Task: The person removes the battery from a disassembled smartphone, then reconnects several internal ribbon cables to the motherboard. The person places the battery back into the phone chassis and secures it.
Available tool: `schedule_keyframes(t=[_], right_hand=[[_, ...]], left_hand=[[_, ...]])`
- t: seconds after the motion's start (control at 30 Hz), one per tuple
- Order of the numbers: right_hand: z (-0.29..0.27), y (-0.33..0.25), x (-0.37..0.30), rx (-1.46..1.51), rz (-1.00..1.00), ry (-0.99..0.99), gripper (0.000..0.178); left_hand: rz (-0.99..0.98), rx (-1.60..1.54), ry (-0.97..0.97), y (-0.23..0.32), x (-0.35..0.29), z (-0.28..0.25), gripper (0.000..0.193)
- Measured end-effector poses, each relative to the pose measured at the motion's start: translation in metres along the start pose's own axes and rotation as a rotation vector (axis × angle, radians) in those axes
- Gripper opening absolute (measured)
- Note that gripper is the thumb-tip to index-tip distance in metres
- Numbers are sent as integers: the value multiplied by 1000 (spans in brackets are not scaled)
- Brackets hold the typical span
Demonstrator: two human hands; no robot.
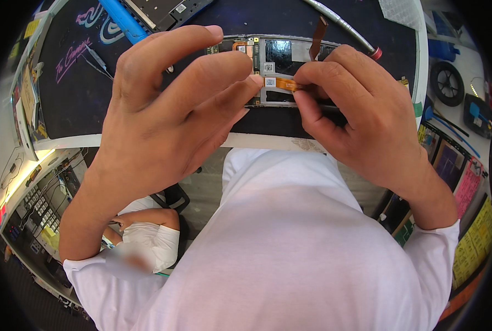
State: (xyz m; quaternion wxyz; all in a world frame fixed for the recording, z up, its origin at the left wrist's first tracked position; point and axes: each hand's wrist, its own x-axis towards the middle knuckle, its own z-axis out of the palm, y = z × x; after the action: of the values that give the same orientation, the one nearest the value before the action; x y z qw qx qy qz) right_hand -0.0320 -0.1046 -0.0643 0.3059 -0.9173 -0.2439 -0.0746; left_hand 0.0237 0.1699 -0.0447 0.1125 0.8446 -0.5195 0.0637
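Observation:
An opened phone body (279, 103), its inner boards and dark battery exposed, lies on the black mat under both hands. Between the thumb and index finger of my right hand (361, 105) is pinched the right end of an orange flex cable (283, 83) with a white label. My left hand (168, 105) hovers over the phone's left part, fingers spread; one fingertip reaches the cable's left end, and whether it presses there I cannot tell. A brown flex strip (318, 38) stands up from the phone beyond my right fingers. The hands hide parts of the phone.
Beyond my left hand lie a blue-handled tool (122, 21) and a dark device part (182, 14). A silver rod with a red end (345, 25) rests behind the phone. The table's white edge (80, 142) runs nearest me. Another person (152, 237) sits at the left.

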Motion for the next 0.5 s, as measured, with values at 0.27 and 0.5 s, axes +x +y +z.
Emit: schedule_keyframes(t=[0.27, 0.5], right_hand=[[-3, -1, 0, -13, -2, -36, 29], [-5, 5, -7, -1, -97, -17, 37]], left_hand=[[-46, 8, -70, 3, 2, -8, 42], [-25, -69, -51, -8, -3, -5, 40]])
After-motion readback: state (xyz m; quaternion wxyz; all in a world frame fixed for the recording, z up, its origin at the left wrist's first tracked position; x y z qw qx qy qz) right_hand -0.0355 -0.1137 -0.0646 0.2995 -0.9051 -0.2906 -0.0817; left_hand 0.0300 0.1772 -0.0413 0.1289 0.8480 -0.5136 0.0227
